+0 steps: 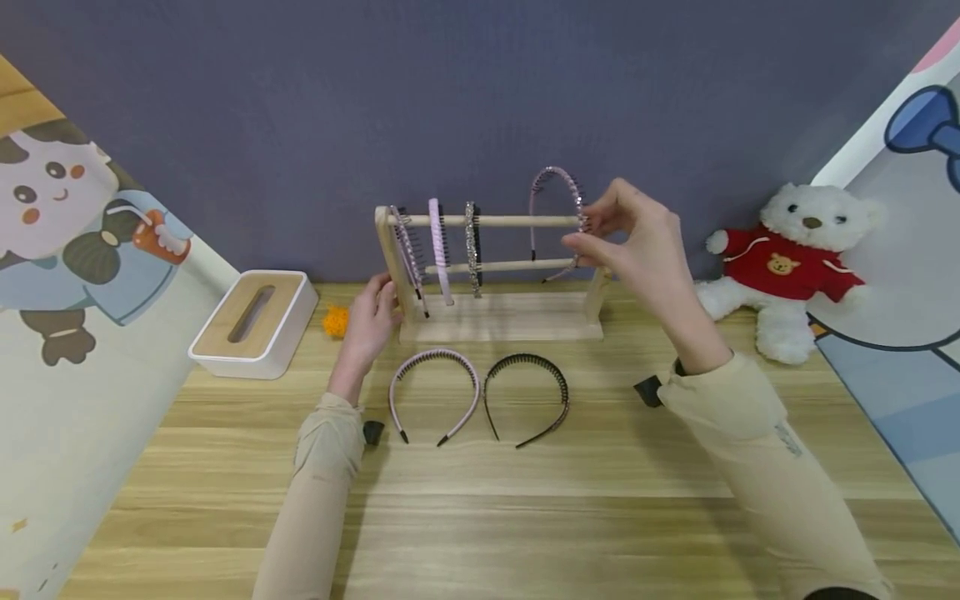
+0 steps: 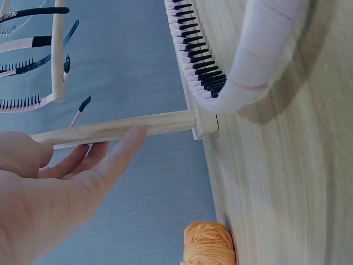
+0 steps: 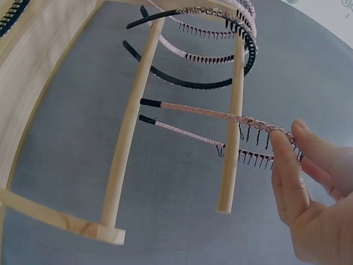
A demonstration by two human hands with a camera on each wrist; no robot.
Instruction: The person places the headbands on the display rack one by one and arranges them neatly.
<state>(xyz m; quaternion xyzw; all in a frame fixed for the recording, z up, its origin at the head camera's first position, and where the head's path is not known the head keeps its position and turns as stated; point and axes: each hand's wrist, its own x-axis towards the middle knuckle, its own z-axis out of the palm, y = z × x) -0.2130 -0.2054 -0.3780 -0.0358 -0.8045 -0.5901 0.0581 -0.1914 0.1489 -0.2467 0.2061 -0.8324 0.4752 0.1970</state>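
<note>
My right hand [image 1: 645,242] pinches a glittery pink toothed headband [image 1: 576,192] at the right end of a wooden rack [image 1: 498,321]. Seen from the right wrist, this headband [image 3: 209,112] straddles the upper rod [image 3: 234,105], its dark tips near the lower rod [image 3: 124,154]. My left hand [image 1: 367,321] holds the rack's left post [image 2: 160,122], one finger lying along it. Three headbands hang further left: a glittery pink one [image 1: 408,254], a pale pink one [image 1: 439,250] and a silver one [image 1: 472,242].
A pale pink headband [image 1: 435,353] and a black toothed headband [image 1: 528,358] lie before the rack. Leftward are an orange yarn ball [image 1: 335,322] and a tissue box [image 1: 288,342]. A white teddy bear [image 1: 806,225] sits at right. A dark wall [image 1: 465,100] stands behind.
</note>
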